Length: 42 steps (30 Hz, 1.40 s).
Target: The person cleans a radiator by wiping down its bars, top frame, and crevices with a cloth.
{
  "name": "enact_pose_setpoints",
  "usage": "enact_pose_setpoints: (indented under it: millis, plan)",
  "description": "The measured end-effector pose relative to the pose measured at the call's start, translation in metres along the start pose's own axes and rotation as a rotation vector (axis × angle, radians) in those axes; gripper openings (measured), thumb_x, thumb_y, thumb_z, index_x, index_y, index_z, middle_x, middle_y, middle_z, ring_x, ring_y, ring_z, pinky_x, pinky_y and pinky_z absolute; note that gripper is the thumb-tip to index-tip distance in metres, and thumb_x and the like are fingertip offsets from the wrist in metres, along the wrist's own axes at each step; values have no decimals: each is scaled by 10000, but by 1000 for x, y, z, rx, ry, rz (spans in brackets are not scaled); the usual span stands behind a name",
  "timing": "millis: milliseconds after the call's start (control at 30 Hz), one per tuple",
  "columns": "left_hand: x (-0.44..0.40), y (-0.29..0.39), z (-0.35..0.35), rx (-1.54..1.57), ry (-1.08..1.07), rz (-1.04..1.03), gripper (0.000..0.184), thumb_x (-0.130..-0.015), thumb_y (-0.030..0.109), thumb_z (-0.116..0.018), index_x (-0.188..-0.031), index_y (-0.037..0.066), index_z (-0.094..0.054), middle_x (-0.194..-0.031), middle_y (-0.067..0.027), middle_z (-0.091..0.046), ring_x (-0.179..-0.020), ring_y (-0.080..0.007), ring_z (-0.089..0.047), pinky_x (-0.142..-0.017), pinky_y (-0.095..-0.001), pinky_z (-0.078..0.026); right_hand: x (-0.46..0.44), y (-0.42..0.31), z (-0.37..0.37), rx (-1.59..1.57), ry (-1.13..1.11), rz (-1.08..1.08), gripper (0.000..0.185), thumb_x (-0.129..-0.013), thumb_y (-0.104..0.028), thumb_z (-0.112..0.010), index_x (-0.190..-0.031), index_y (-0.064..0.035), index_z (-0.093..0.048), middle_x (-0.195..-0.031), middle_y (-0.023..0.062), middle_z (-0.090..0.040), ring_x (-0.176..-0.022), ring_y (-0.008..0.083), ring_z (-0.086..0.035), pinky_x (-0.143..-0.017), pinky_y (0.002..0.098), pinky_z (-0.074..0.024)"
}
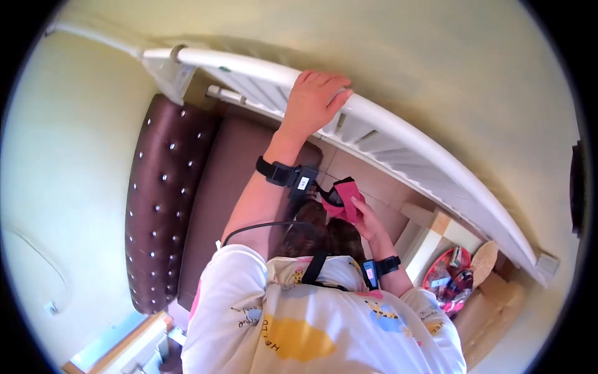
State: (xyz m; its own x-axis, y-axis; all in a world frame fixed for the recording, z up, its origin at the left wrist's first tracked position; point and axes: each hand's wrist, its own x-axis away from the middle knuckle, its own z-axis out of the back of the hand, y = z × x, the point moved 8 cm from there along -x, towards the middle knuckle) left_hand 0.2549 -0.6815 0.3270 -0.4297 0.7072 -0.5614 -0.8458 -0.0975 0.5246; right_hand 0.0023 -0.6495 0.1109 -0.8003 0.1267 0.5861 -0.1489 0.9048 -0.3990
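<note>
My left hand (314, 103) lies on the top rail of a long white radiator (423, 137), fingers over the edge and thumb apart. Lower and to the right, my right hand (369, 221) has hold of a folded pink cloth item (352, 198) with black trim. The cloth is in front of my chest, over the floor, clear of the radiator. Part of it is hidden by my fingers. Black bands with small devices are on both wrists.
A brown couch (230, 181) with a studded backrest (165, 199) stands on the left. At the right, a red bag or basket (445, 280) of small items sits beside a round woven mat (484, 263) and a tan padded seat (492, 318). Tiled floor (349, 165) shows between.
</note>
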Motion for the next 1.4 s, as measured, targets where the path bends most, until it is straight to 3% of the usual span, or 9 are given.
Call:
enact_pose_setpoints:
  millis: [100,300,467,533,867,1033,1200,1333,1400]
  plan:
    - [1,7,-34,-252,-131,-113,190,-828,277,-596,-915,117,-645,-888,-63,-634,-871,-269,-568,-875,-427,-377,9,1,46,-27,159,89,397,-894,-298,-587,-1190,-39,-531,-1104,70,-616,-988,172,-598,-872,312,-471]
    - [-1,16,-56,-301,-240,-162,189,-858,193,-561,-1012,109,-631,-955,-87,-622,-941,-279,-548,-889,-421,-357,9,-17,115,-87,428,376,363,-883,-232,-603,-1176,-31,-531,-1037,40,-621,-937,147,-591,-825,289,-472]
    - [11,-24,-57,-488,-140,-220,219,-895,130,-526,-1035,2,-635,-1001,-125,-629,-929,-254,-551,-889,-368,-381,-12,-19,147,-288,569,778,589,-872,-137,-609,-1382,-78,-322,-1197,49,-533,-1083,167,-514,-931,314,-416]
    - [8,-47,-47,-101,-108,-282,311,-951,180,-444,-1064,-67,-597,-1035,-169,-607,-955,-271,-547,-853,-378,-415,-30,-8,172,-343,662,808,669,-893,-163,-590,-1444,-93,-216,-1292,58,-471,-1173,168,-453,-988,305,-363]
    - [31,-22,-41,-331,58,-611,434,-1000,278,-342,-1270,-36,-472,-1242,-199,-522,-1133,-295,-504,-976,-349,-365,-130,38,190,-653,155,1200,667,-939,-275,-525,-1468,-138,-142,-1417,16,-321,-1262,128,-359,-1032,297,-320]
    - [9,8,-61,-347,164,-806,381,-986,267,-402,-1274,35,-496,-1211,-148,-562,-1076,-271,-556,-908,-329,-421,-186,84,173,-634,57,1236,544,-943,-280,-506,-1408,-115,-274,-1248,59,-499,-1101,165,-530,-924,321,-444]
    - [22,1,-63,-333,273,-857,331,-956,250,-454,-1231,80,-526,-1114,-144,-602,-994,-322,-569,-837,-389,-440,-155,124,116,-676,321,1287,468,-950,-280,-494,-1350,-96,-337,-1136,74,-564,-953,176,-593,-830,313,-476]
    - [36,2,-42,-208,237,-894,356,-938,221,-482,-1268,89,-489,-1216,-127,-555,-1091,-299,-529,-904,-405,-403,-102,71,90,-212,499,1347,538,-960,-348,-458,-1414,-125,-276,-1182,59,-543,-966,159,-582,-828,293,-475]
    - [62,8,3,-73,292,-1021,398,-920,190,-501,-1305,101,-455,-1321,-99,-481,-1184,-282,-465,-962,-416,-358,-60,48,78,-21,863,1534,547,-956,-342,-470,-1409,-90,-293,-1192,69,-534,-994,162,-562,-870,297,-443]
